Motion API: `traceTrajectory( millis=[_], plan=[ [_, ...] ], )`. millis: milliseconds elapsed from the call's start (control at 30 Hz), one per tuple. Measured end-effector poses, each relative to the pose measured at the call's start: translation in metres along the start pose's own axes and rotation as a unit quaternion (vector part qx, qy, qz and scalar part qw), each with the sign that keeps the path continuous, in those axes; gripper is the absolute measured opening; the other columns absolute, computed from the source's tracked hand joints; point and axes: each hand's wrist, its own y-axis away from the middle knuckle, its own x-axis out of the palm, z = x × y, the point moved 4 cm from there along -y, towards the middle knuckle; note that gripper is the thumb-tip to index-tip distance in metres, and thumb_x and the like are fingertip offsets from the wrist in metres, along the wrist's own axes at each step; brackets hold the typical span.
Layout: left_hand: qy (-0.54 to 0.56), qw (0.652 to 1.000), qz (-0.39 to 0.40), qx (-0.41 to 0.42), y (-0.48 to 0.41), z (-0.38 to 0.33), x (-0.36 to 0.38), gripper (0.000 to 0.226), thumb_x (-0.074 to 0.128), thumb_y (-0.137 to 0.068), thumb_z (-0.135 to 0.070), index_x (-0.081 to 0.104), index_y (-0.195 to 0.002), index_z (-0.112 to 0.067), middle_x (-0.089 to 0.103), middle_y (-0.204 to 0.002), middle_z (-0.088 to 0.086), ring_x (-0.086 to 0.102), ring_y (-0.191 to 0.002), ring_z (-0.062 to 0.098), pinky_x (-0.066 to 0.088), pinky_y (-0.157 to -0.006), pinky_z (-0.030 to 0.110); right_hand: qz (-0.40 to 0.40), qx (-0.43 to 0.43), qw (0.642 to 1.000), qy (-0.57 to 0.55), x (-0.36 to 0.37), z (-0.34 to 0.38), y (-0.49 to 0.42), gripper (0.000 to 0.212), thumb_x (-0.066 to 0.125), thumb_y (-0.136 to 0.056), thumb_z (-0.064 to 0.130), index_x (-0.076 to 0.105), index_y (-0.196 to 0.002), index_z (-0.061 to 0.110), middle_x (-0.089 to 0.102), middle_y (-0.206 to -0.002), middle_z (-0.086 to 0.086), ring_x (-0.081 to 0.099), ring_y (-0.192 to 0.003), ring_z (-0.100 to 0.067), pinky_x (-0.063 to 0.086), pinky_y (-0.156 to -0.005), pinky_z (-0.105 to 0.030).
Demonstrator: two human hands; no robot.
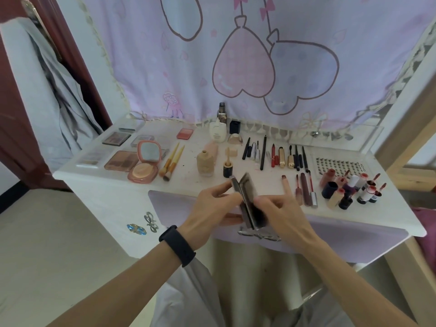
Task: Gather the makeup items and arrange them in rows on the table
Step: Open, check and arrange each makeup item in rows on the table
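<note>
White-topped with a lilac front, the tabletop (122,185) is spreading out beyond both grips. It is carrying flat brown eyeshadow palettes (122,160) ahead-left of them and a row of dark pencils and gold tubes (264,152) ahead-right. A slim dark hinged case (247,197), blurred, is standing between the grips, with its long axis running up and away. The left grip (212,204) is pinching its left edge and the right grip (280,208) is curling round its lower right. The palette row is probably lying nearer the left grip.
</note>
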Motion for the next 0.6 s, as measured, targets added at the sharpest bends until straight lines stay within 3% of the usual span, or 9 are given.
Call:
traceTrajectory(
  millis=[33,67,133,200,233,300,367,467,600],
  plan=[
    [0.021,1.0,0.012,-0.003,0.002,0.0,-0.001,0.033,0.063,-0.09,-0.011,0.068,-0.123,-0.012,0.074,-0.107,0.016,0.073,-0.093,0.034,0.061,-0.079,0.039,-0.002,-0.006,1.0,-0.015,0.001,0.003,0.001,0.044,0.064,-0.094,0.042,0.078,-0.08,0.003,0.067,-0.096,-0.004,0.047,-0.102,-0.002,0.019,-0.079,-0.031],
    [0.04,0.999,0.021,-0.006,0.003,0.0,-0.002,0.029,0.062,-0.091,-0.012,0.07,-0.119,-0.011,0.074,-0.108,0.017,0.073,-0.094,0.036,0.061,-0.078,0.038,-0.003,-0.009,1.0,-0.009,0.002,0.007,0.002,0.052,0.062,-0.088,0.056,0.08,-0.081,0.008,0.071,-0.084,-0.011,0.055,-0.099,-0.01,0.009,-0.069,-0.022],
    [0.062,0.997,0.031,-0.012,0.003,0.0,-0.004,0.029,0.061,-0.09,-0.016,0.069,-0.117,-0.01,0.072,-0.111,0.018,0.071,-0.098,0.039,0.06,-0.08,0.04,-0.002,-0.008,0.999,0.048,0.005,0.016,0.0,0.045,0.059,-0.082,0.07,0.082,-0.084,0.031,0.074,-0.067,0.002,0.07,-0.082,-0.013,0.004,-0.084,-0.014],
    [0.074,0.996,0.037,-0.021,0.003,-0.002,-0.007,0.024,0.059,-0.094,-0.019,0.07,-0.112,-0.006,0.071,-0.113,0.019,0.07,-0.1,0.039,0.059,-0.082,0.04,0.002,0.009,0.996,0.085,0.008,0.019,-0.004,0.046,0.054,-0.083,0.077,0.081,-0.079,0.039,0.074,-0.064,0.006,0.07,-0.064,-0.011,0.025,-0.093,-0.006],
    [0.081,0.996,0.035,-0.029,0.002,-0.002,-0.009,0.023,0.058,-0.096,-0.019,0.072,-0.107,-0.006,0.072,-0.112,0.019,0.071,-0.1,0.039,0.059,-0.081,0.039,0.001,0.012,0.995,0.101,0.009,0.022,-0.007,0.052,0.05,-0.08,0.081,0.08,-0.079,0.039,0.074,-0.064,0.004,0.066,-0.057,-0.009,0.053,-0.078,-0.016],
    [0.104,0.993,0.026,-0.051,0.0,-0.003,-0.014,0.023,0.058,-0.096,-0.021,0.077,-0.099,-0.007,0.073,-0.107,0.018,0.072,-0.097,0.036,0.06,-0.076,0.036,0.007,0.028,0.992,0.124,0.012,0.028,-0.014,0.072,0.047,-0.073,0.088,0.08,-0.082,0.025,0.074,-0.069,-0.004,0.067,-0.058,-0.018,0.054,-0.065,-0.034],
    [0.136,0.989,0.015,-0.062,-0.001,-0.002,-0.019,0.023,0.059,-0.095,-0.021,0.079,-0.094,-0.01,0.073,-0.105,0.018,0.07,-0.101,0.036,0.06,-0.075,0.035,0.016,0.042,0.991,0.124,0.014,0.036,-0.016,0.087,0.044,-0.068,0.095,0.079,-0.087,0.018,0.076,-0.079,-0.009,0.072,-0.075,-0.031,0.058,-0.082,-0.05],
    [0.197,0.978,-0.009,-0.066,-0.001,-0.004,-0.031,0.028,0.06,-0.093,-0.021,0.071,-0.111,-0.003,0.069,-0.114,0.024,0.064,-0.114,0.041,0.06,-0.083,0.042,0.036,0.032,0.992,0.114,0.019,0.041,-0.017,0.082,0.037,-0.063,0.103,0.078,-0.094,0.039,0.078,-0.086,0.009,0.073,-0.078,-0.014,0.052,-0.085,-0.028],
    [0.231,0.97,-0.025,-0.076,0.004,-0.007,-0.046,0.057,0.069,-0.084,-0.023,0.056,-0.13,0.008,0.06,-0.129,0.031,0.065,-0.11,0.044,0.058,-0.088,0.041,0.048,0.019,0.994,0.099,0.031,0.044,-0.017,0.067,0.052,-0.062,0.098,0.072,-0.101,0.047,0.076,-0.086,0.023,0.072,-0.08,0.002,0.06,-0.083,-0.036]
  ],
)
